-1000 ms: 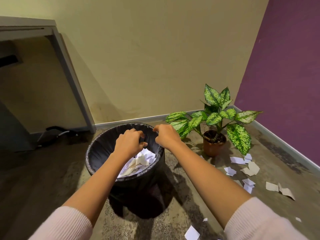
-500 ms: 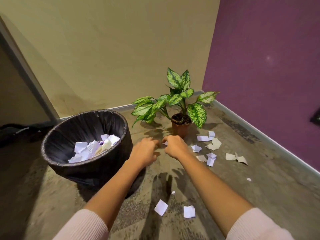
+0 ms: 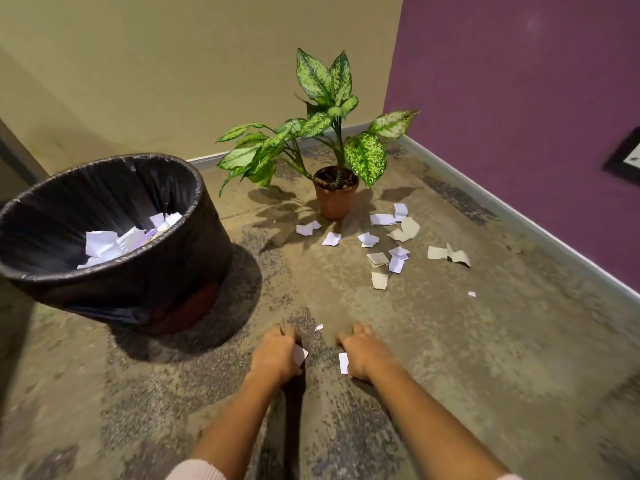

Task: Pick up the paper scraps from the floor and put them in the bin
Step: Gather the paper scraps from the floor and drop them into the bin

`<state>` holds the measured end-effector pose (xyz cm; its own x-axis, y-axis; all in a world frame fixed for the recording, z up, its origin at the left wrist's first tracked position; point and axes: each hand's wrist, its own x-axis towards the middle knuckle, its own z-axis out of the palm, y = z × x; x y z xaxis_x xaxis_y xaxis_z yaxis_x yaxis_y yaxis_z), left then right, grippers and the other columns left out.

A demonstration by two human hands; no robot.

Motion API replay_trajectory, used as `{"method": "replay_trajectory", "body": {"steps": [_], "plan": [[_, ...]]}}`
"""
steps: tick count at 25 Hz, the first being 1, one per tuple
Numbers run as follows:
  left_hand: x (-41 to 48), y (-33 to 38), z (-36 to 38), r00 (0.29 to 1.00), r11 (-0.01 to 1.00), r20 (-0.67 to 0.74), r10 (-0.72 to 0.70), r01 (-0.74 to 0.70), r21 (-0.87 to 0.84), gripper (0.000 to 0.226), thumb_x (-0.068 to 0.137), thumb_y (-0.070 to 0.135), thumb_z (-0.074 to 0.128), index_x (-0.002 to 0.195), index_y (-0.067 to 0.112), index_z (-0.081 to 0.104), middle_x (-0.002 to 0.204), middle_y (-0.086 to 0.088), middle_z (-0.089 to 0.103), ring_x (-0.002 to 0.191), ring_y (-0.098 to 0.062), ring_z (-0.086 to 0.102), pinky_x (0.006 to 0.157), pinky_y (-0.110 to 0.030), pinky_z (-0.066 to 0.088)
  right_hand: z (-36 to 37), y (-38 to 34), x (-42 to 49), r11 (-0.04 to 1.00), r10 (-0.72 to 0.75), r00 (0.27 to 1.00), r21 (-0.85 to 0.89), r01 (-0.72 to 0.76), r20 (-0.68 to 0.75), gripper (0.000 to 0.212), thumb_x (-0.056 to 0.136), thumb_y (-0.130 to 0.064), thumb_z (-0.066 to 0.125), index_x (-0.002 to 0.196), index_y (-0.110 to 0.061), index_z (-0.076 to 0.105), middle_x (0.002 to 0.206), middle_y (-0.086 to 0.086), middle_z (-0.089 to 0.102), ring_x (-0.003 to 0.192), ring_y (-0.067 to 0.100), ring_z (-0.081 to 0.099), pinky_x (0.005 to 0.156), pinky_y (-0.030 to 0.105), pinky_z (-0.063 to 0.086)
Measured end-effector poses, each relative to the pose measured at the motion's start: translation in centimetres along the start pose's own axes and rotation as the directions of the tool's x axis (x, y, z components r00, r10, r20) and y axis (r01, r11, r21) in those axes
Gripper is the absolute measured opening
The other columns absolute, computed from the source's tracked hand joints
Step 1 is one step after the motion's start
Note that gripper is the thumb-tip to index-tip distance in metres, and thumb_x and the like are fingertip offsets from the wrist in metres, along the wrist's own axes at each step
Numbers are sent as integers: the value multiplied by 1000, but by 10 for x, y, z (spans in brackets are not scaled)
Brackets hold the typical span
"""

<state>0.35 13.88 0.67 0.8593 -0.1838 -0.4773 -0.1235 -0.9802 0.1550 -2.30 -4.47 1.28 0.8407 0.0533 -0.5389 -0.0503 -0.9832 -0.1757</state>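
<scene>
so both hands are down low at the near middle of the floor (image 3: 467, 368); the left hand (image 3: 275, 355) has its fingers curled downward, and a white paper scrap (image 3: 300, 355) pokes out right at its inner edge, touching it; honestly can't tell if it's actually pinched or just lying against the fingers; same deal with the right hand (image 3: 363, 351), fingers curled, back of the hand up, with a second white scrap (image 3: 343, 363) tight against its inner side, and again I can't tell whether it has hold of it; a tiny sliver of paper (image 3: 318, 327) sits on the floor between the two hands, a bit farther out; the bin (image 3: 166, 282) is off to the far left, black liner folded over the rim, with a heap of binned scraps (image 3: 110, 245) inside, piled toward its right wall; well apart from the hands, at the far right, a loose bunch of white and beige scraps (image 3: 388, 251) is spread over the floor just near and right of a leafy plant (image 3: 332, 109) in a brown pot (image 3: 335, 202); beige wall (image 3: 173, 64) at the back, purple wall (image 3: 519, 98) on the right; a bit of pale pink sleeve (image 3: 194, 472) shows at the near edge
</scene>
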Motion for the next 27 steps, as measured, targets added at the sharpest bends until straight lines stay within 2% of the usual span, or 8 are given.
{"method": "replay_trajectory", "body": {"steps": [5,7,10,12,15,20,23,27], "plan": [[1,0,4,998,996,35,-60,62,-59,67,75,32,81,129,16,45,126,-8,58,116,-26,56,96,-38,49,7,2,4,998,28,999,58,-27,-21,50,85,-1,58,129,-19,45,133,13,50,124,30,44,103,43,43],[2,0,6,999,998,19,-44,45,-42,50,81,32,75,123,18,53,120,-3,62,110,-22,58,93,-34,49,8,3,4,996,37,999,78,-36,-18,46,86,-1,60,126,-21,50,125,11,56,117,28,50,98,41,47],[7,3,8,999,995,-36,21,-24,-95,21,92,22,59,112,22,64,111,1,67,96,-15,58,77,-27,46,3,9,4,989,56,998,141,-51,-30,38,89,-9,61,124,-22,60,122,10,62,111,28,59,93,38,50],[10,12,2,995,992,-74,64,-72,-104,19,95,19,53,111,19,65,110,-3,68,90,-16,56,71,-26,41,-1,14,4,982,69,997,178,-60,-45,33,90,-13,61,121,-21,63,121,11,63,110,29,61,93,38,51],[22,31,-7,986,986,-139,95,-113,-122,24,95,18,58,119,19,63,114,-6,67,100,-22,61,77,-30,46,-5,25,4,983,80,995,171,-68,-61,23,90,-12,59,110,-21,66,119,11,65,108,31,61,88,36,50],[42,48,-13,989,995,-145,13,-27,-92,38,87,20,69,119,12,51,109,-9,66,99,-27,61,74,-33,45,-5,42,8,980,82,993,190,-64,-89,25,90,-12,58,112,-22,65,117,11,64,106,31,61,82,34,47],[48,49,-11,988,999,-156,-12,5,-42,36,84,19,70,117,13,58,110,-6,64,90,-21,57,67,-29,42,-5,47,11,979,91,991,191,-70,-103,19,90,-12,56,106,-18,64,113,13,64,103,32,61,77,33,44],[51,47,-9,989,999,-146,-12,5,-44,33,79,18,73,111,16,68,110,-4,65,92,-19,60,66,-27,44,-5,48,14,982,87,990,179,-66,-110,11,90,-11,57,97,-15,64,110,13,65,101,31,61,79,34,46]]}}
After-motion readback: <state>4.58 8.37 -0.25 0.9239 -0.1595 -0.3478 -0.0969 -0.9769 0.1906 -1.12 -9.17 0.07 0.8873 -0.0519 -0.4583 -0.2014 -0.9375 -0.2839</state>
